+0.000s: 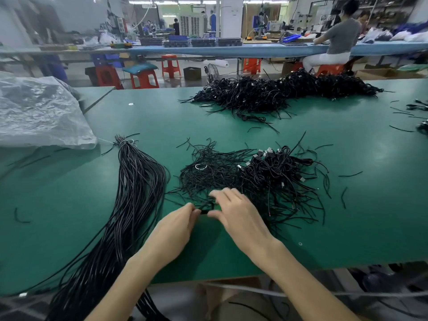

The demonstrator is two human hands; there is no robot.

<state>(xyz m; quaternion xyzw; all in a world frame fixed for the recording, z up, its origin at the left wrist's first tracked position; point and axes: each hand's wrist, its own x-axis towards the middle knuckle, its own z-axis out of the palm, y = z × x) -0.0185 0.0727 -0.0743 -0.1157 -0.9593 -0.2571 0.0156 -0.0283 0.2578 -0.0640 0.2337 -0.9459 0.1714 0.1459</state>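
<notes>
Both hands meet over the green table (231,251) at a small coiled black cable (206,207). My left hand (176,230) pinches the coil from the left with curled fingertips. My right hand (236,214) pinches it from the right between thumb and forefinger, its other fingers spread above. Just beyond lies a heap of thin black twist ties (208,174), and to its right a pile of coiled black cables with USB plugs (278,172). A long bundle of straight black cables (129,205), tied at its far end, runs along the left and hangs over the table's front edge.
A large heap of coiled black cables (278,91) sits at the far side of the table. A crumpled clear plastic bag (39,112) lies at the left. Loose ties are scattered at the right. Behind are red stools (143,78), a blue workbench and a seated person (335,42).
</notes>
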